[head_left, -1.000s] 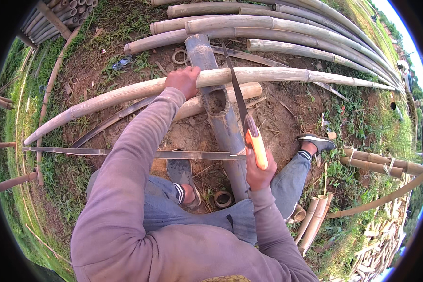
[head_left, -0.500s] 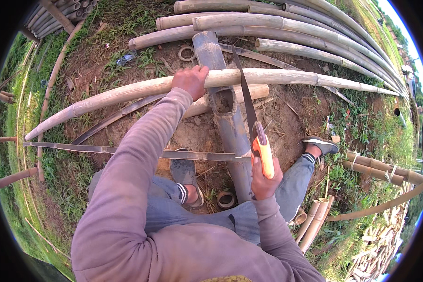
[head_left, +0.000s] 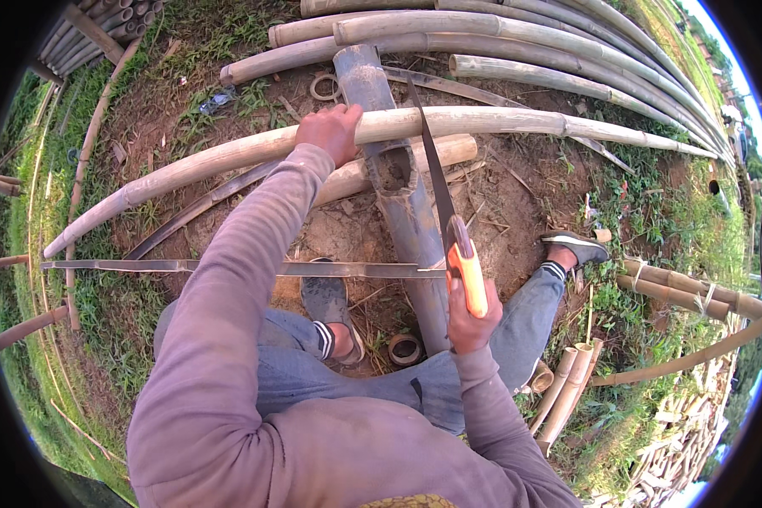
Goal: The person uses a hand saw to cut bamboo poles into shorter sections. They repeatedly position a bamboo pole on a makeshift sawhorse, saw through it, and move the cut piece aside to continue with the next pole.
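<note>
A long pale bamboo pole lies crosswise over a thick grey bamboo log. My left hand is closed around the pole just left of the log. In my right hand I grip the orange handle of a handsaw. Its dark blade rests against the pole a little to the right of the log, with the tip reaching past the far side. Whether the teeth have entered the bamboo cannot be made out. A shorter bamboo piece lies under the pole.
Several bamboo poles are stacked at the far side. A thin split bamboo strip crosses the log near my legs. Cut bamboo lengths stand at the lower right, and a bamboo ring lies beside my foot.
The whole view has shifted slightly, moving the scene up and left. The saw handle sits a little nearer my body relative to the pole. Both hands keep their hold.
</note>
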The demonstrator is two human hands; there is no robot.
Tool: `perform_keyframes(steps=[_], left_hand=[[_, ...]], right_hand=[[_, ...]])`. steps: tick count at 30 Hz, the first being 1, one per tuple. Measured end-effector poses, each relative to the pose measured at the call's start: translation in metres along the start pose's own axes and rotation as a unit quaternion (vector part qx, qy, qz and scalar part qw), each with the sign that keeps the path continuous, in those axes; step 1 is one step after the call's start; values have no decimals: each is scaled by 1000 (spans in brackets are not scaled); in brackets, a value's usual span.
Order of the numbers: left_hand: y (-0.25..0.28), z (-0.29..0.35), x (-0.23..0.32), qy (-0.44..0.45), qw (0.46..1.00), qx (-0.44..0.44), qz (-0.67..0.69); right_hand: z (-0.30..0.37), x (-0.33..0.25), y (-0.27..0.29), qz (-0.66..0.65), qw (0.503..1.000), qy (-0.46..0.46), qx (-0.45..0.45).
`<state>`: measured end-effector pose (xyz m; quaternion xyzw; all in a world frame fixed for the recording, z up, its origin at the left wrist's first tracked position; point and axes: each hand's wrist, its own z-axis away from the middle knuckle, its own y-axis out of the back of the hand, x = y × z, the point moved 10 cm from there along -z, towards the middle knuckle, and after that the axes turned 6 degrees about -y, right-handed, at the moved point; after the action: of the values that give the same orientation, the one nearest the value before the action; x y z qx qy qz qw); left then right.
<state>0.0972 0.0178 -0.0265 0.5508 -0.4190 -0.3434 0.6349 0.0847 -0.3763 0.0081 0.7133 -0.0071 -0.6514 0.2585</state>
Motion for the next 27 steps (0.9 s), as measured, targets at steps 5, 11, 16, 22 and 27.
perform_keyframes(steps=[5, 11, 16, 22, 27], left_hand=[[-6, -6, 7, -13, 1000, 0, -4], [-3, 5, -7, 7, 1000, -7, 0], [-2, -1, 2, -9, 1000, -1, -5], [-3, -5, 7, -10, 1000, 1, -10], [-6, 4, -5, -11, 999, 44, -21]], right_hand=[[-129, -46, -81, -40, 996, 74, 10], [39, 6, 19, 4, 1000, -3, -24], [-12, -2, -12, 38, 998, 42, 6], [-104, -25, -70, -40, 999, 7, -11], [42, 12, 19, 2, 1000, -2, -20]])
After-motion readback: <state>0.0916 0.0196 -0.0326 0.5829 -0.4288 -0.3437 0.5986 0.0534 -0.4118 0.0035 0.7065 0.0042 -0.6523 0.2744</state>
